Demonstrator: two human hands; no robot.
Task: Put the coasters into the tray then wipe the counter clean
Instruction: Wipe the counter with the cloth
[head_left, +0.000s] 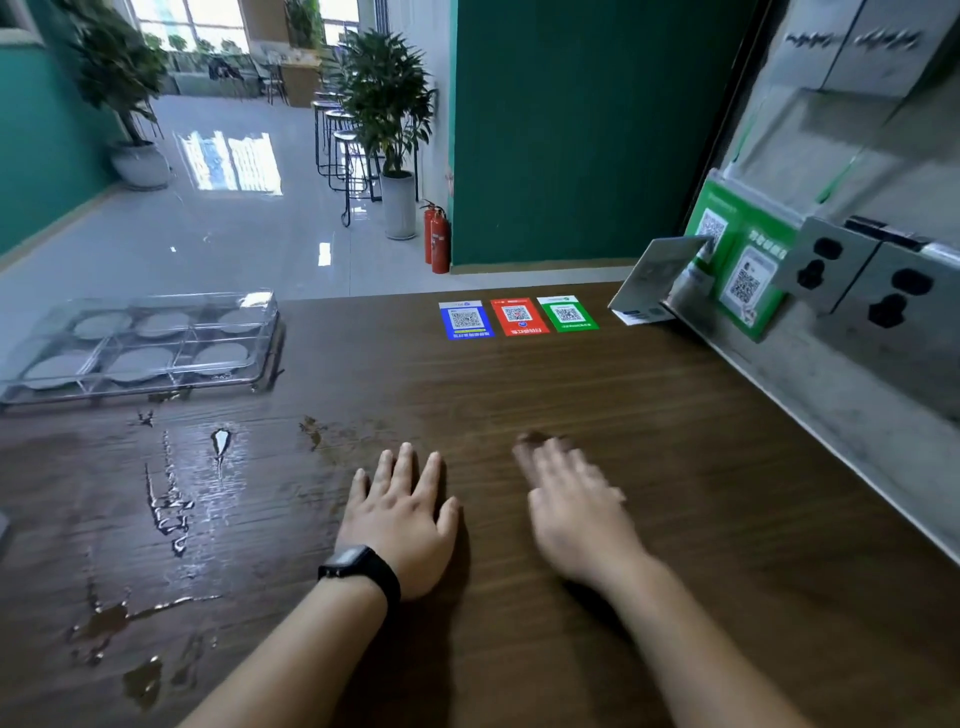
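A clear plastic tray (262, 332) stands at the far left of the dark wooden counter (571, 395). Its compartments hold several round grey coasters (140, 361), one in each. My left hand (402, 512), with a black watch on the wrist, lies flat on the counter with fingers spread. My right hand (571, 499) hovers just to its right, blurred, fingers stretched forward and holding nothing. Streaks and puddles of liquid (169, 499) cover the left part of the counter.
Three QR-code stickers (517, 316) in blue, red and green lie at the counter's far edge. A metal wall with sockets (857, 280) and a card stand (657, 283) borders the right side. Beyond the counter are a tiled floor, potted plants, stools and fire extinguishers (437, 236).
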